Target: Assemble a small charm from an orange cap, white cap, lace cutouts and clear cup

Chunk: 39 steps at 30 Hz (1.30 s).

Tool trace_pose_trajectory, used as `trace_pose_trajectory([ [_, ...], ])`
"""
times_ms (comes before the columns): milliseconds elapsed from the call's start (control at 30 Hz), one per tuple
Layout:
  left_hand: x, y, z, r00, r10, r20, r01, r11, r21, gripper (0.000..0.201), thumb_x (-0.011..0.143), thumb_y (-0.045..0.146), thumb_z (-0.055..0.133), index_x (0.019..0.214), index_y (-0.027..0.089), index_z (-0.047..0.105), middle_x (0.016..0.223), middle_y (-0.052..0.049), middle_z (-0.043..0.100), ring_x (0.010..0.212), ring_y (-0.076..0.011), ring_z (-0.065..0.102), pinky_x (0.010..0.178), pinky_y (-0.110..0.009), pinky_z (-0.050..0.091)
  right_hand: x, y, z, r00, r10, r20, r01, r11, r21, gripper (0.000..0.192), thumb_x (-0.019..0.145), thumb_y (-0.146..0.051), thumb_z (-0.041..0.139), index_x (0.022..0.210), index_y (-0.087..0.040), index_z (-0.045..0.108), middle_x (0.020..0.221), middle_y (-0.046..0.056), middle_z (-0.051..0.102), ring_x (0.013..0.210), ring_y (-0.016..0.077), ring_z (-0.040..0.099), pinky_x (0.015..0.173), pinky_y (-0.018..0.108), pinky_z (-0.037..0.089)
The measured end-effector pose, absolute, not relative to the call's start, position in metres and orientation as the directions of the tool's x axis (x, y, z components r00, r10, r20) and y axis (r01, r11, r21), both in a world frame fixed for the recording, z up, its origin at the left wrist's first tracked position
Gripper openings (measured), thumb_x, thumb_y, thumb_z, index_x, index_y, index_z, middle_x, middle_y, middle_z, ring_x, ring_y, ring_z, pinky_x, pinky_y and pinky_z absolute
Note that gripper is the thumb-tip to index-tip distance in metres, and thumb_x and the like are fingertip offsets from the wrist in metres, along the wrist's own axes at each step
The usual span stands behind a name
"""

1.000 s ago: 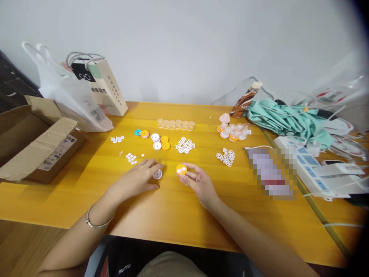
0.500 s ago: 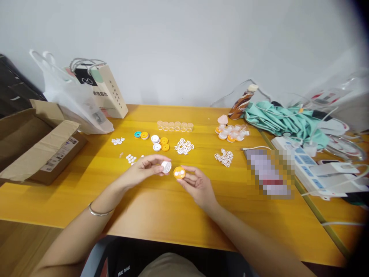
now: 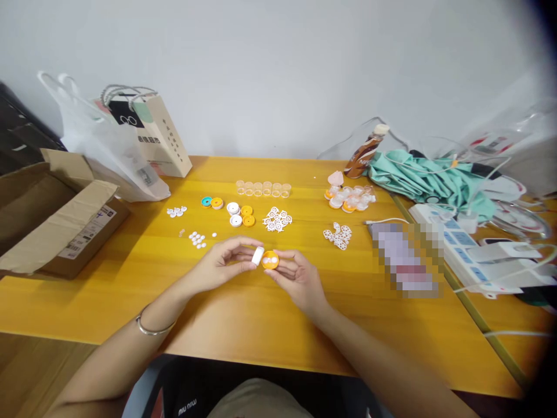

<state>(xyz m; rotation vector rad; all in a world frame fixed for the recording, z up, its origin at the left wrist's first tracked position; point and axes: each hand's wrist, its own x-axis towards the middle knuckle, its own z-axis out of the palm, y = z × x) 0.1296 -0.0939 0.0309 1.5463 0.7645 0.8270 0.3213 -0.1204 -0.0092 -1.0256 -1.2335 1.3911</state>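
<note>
Between thumb and fingers my left hand (image 3: 228,261) grips a round white plastic piece (image 3: 257,256), turned edge-on. My right hand (image 3: 298,278) pinches a round orange plastic piece (image 3: 270,255) by its right side; small white discs show inside it. The two pieces are side by side, very close; whether they touch I cannot tell. Just behind lie white pierced wheel-like parts (image 3: 277,219), and several round white and orange pieces (image 3: 235,220) stand in pairs. Small white discs (image 3: 198,239) are scattered left of my left hand.
A row of clear cups (image 3: 263,189) stands farther back. To the right are capped orange-and-clear pieces (image 3: 348,198), more white pierced parts (image 3: 338,236), a blurred-out phone-like slab (image 3: 404,261), a bottle (image 3: 366,152) and a power strip (image 3: 461,249). A cardboard box (image 3: 93,232) stands left.
My left hand has turned the white piece from face-on to edge-on and brought it right, up against or very near the orange piece. My right hand stays nearly still.
</note>
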Motion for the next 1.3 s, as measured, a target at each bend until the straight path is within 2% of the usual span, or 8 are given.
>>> trace_pose_trajectory([
  [100,0.13,-0.095,0.03,0.551,0.826,0.117,0.065,-0.183,0.981,0.034,0.08,0.017,0.06,0.113,0.017,0.052,0.11,-0.009,0.059,0.101,-0.018,0.06,0.094,-0.039,0.047,0.321,-0.12,-0.012,-0.189,0.982,0.021,-0.124,-0.003,-0.992,0.032,0.067,-0.026,0.07,0.095,-0.021,0.054,0.097,0.005,0.071,0.088,0.0204,0.068,0.088,0.041,0.053],
  [200,0.129,-0.096,0.03,0.549,0.816,0.181,0.157,-0.314,0.937,0.033,0.081,0.019,0.058,0.113,0.018,0.053,0.113,-0.009,0.056,0.102,-0.0177,0.058,0.092,-0.039,0.048,0.321,-0.121,-0.013,-0.201,0.979,0.02,-0.115,-0.004,-0.993,0.032,0.067,-0.026,0.07,0.095,-0.021,0.054,0.097,0.005,0.071,0.088,0.0205,0.068,0.088,0.041,0.052],
  [300,0.131,-0.099,0.033,0.572,0.778,0.259,0.3,-0.493,0.817,0.03,0.082,0.019,0.057,0.112,0.019,0.055,0.112,-0.009,0.058,0.104,-0.018,0.055,0.091,-0.038,0.047,0.32,-0.122,-0.014,-0.217,0.976,0.012,-0.119,-0.014,-0.993,0.033,0.068,-0.028,0.07,0.095,-0.021,0.054,0.096,0.005,0.071,0.089,0.0208,0.067,0.089,0.042,0.051],
  [400,0.133,-0.102,0.037,0.612,0.734,0.294,0.373,-0.595,0.712,0.029,0.084,0.018,0.054,0.113,0.02,0.054,0.11,-0.009,0.059,0.103,-0.0178,0.055,0.091,-0.038,0.046,0.319,-0.123,-0.014,-0.235,0.972,0.009,-0.138,-0.024,-0.99,0.031,0.07,-0.029,0.069,0.095,-0.021,0.054,0.097,0.005,0.071,0.09,0.0205,0.067,0.09,0.043,0.051],
  [733,0.136,-0.108,0.037,0.613,0.722,0.32,0.464,-0.657,0.594,0.034,0.087,0.02,0.05,0.12,0.018,0.049,0.108,-0.01,0.06,0.096,-0.0175,0.058,0.083,-0.034,0.05,0.318,-0.126,-0.016,-0.228,0.973,-0.023,-0.098,-0.046,-0.994,0.029,0.072,-0.028,0.066,0.099,-0.025,0.055,0.1,0.001,0.07,0.096,0.0215,0.065,0.092,0.041,0.049],
  [900,0.137,-0.107,0.038,0.62,0.717,0.32,0.451,-0.659,0.602,0.031,0.087,0.02,0.05,0.117,0.017,0.052,0.107,-0.01,0.06,0.096,-0.0171,0.058,0.083,-0.033,0.05,0.318,-0.126,-0.016,-0.209,0.977,-0.04,-0.036,-0.049,-0.998,0.039,0.072,-0.027,0.065,0.11,-0.027,0.055,0.1,0.0,0.07,0.094,0.0218,0.066,0.091,0.042,0.049],
  [1133,0.136,-0.107,0.037,0.649,0.689,0.322,0.412,-0.675,0.612,0.024,0.087,0.018,0.05,0.11,0.018,0.057,0.104,-0.01,0.062,0.095,-0.0164,0.06,0.083,-0.032,0.051,0.318,-0.126,-0.019,-0.205,0.978,-0.05,-0.027,-0.057,-0.998,0.039,0.069,-0.025,0.067,0.107,-0.03,0.062,0.101,-0.003,0.069,0.097,0.023,0.064,0.093,0.042,0.048],
  [1300,0.133,-0.105,0.035,0.689,0.658,0.306,0.375,-0.684,0.626,0.022,0.087,0.017,0.049,0.107,0.019,0.058,0.106,-0.01,0.062,0.097,-0.0166,0.059,0.086,-0.033,0.05,0.317,-0.126,-0.019,-0.228,0.971,-0.071,-0.086,-0.092,-0.992,0.038,0.066,-0.024,0.069,0.103,-0.03,0.064,0.097,-0.003,0.071,0.094,0.0229,0.065,0.092,0.041,0.049],
])
